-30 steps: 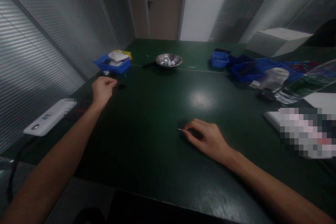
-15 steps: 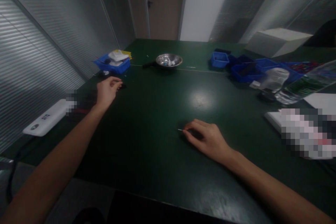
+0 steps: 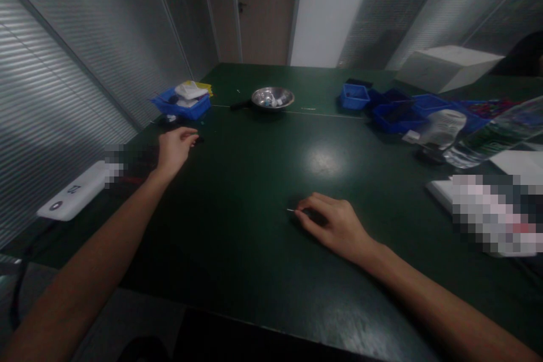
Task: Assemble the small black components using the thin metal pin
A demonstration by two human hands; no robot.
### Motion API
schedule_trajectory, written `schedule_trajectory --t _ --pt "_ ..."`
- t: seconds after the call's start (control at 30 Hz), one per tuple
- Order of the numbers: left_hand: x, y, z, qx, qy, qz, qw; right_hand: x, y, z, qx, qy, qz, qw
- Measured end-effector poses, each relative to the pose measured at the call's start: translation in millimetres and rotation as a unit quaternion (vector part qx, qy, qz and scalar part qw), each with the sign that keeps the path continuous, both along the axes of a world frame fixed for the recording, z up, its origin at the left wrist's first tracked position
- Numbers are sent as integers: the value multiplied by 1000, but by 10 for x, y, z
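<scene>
At the left of the table (image 3: 237, 192), my left hand (image 3: 173, 150) is closed, thumb and fingers pressed together at the tips. A small dark patch (image 3: 201, 139) shows right beside those fingertips; I cannot tell whether it is an object or a shadow. What the left fingers hold, if anything, is hidden. My right hand (image 3: 333, 223) rests on the table right of the middle, thumb and forefinger pinched. From that pinch a thin, short, pale piece like a pin or stub of wire (image 3: 291, 210) sticks out to the left.
Beyond my left hand stands a blue basket (image 3: 199, 108) with white and yellow items. A metal pan (image 3: 272, 107) with small pieces sits farther back. Blue bins (image 3: 355, 97), a plastic bottle (image 3: 487, 138) and a white box (image 3: 445, 68) are on the right; a white power strip (image 3: 76, 192) is at left.
My left hand has moved a little to the right and its fingertips now meet the dark patch. My right hand has kept its place and its pinch on the thin piece.
</scene>
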State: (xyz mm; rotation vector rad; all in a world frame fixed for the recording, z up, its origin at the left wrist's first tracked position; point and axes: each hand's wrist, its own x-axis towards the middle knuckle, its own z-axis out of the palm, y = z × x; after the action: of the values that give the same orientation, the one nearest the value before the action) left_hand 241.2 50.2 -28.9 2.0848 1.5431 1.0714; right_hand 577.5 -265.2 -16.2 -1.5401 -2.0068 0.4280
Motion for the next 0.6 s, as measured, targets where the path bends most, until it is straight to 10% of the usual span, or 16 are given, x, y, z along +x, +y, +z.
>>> schedule_trajectory --t 0.23,0.6 --pt "-3 41 -58 103 95 -37 989 10 -9 -4 -3 -2 4 1000" --pt "24 47 -130 66 75 -29 995 3 1 -5 -3 0 5 1000"
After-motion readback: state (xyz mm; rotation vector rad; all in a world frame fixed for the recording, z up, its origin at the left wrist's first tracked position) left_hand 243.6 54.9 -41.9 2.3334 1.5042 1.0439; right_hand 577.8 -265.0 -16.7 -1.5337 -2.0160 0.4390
